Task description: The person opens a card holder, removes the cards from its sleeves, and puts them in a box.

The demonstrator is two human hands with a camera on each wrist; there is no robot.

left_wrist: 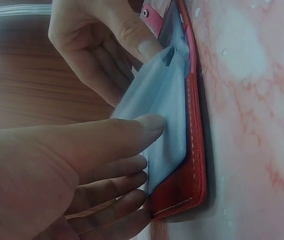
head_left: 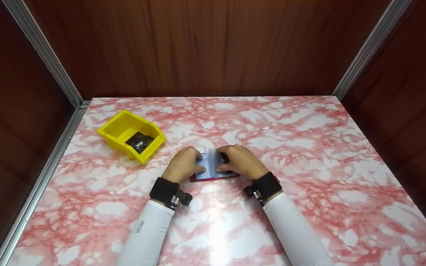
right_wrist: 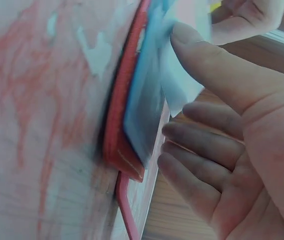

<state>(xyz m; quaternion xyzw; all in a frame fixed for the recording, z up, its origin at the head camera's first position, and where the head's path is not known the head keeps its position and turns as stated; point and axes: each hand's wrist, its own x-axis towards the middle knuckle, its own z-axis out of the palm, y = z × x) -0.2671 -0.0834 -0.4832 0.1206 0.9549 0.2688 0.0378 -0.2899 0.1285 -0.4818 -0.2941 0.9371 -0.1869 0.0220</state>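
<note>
A red card holder [left_wrist: 197, 165] with white stitching lies open on the table, its clear plastic sleeves [head_left: 210, 162] fanned up in the middle. My left hand [head_left: 185, 164] pinches sleeves on the left side, thumb [left_wrist: 151, 125] on the face and fingers behind. From the other side, my right hand [head_left: 243, 162] pinches a raised sleeve leaf [right_wrist: 181, 65] between thumb and fingers. Dark card material [head_left: 225, 158] shows beside the right fingers in the head view. A pink snap strap [left_wrist: 152, 19] sticks out at the holder's far end.
A yellow bin [head_left: 118, 138] stands to the left, with black cards [head_left: 139, 142] lettered "Vip" inside. The red-and-white marbled table [head_left: 309, 147] is bounded by brown wood-look panels [head_left: 205, 48] at the back and sides, with metal rails [head_left: 46, 55] at the corners.
</note>
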